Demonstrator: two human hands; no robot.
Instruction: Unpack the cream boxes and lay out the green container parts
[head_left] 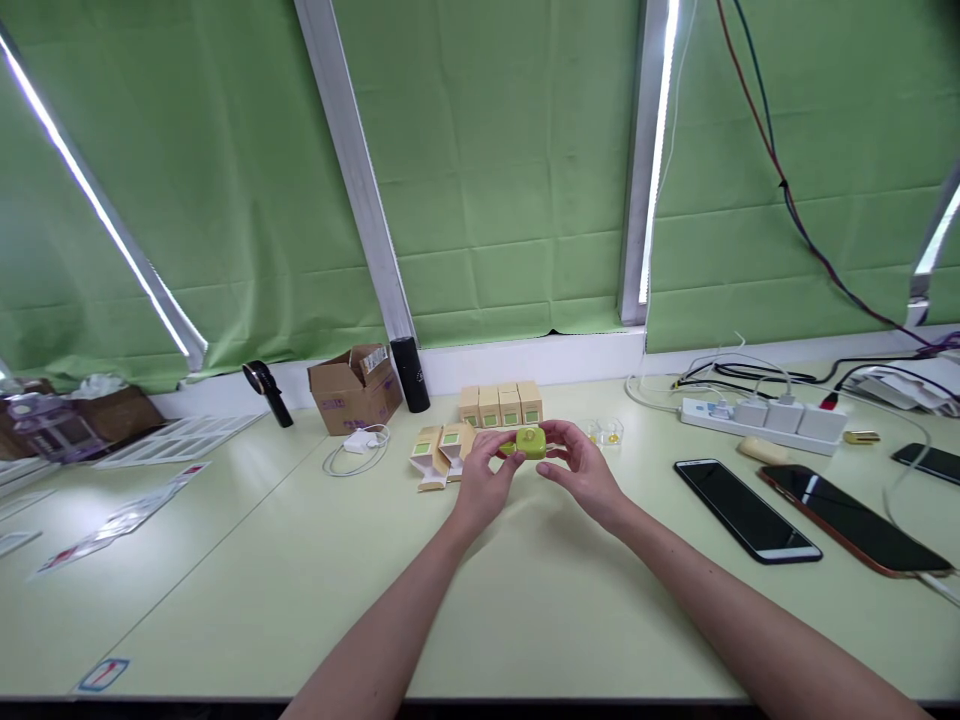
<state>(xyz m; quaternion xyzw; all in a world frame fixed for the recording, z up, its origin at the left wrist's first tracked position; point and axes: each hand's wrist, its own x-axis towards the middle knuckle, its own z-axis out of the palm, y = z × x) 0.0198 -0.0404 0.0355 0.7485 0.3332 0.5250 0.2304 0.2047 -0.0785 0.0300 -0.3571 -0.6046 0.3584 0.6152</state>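
A small rounded green case (531,443) is held up between my two hands, above the middle of the table. My left hand (482,480) pinches its left side, thumb in front and fingers behind. On the other side, my right hand (586,472) has its fingertips at the case's right edge, with the thumb a little lower. Just left of my left hand are two small opened cardboard boxes (427,455) with their flaps out. Beyond the hands stands a row of several closed small boxes (490,405). A clear plastic holder with yellow pieces (606,432) lies behind my right hand.
At the right are a white-framed phone (746,508), a second phone (855,520) and a power strip (761,424) with cables. An open carton (352,395), a black cylinder (410,375), a white charger (361,440) and a handheld fan (268,392) stand or lie left.
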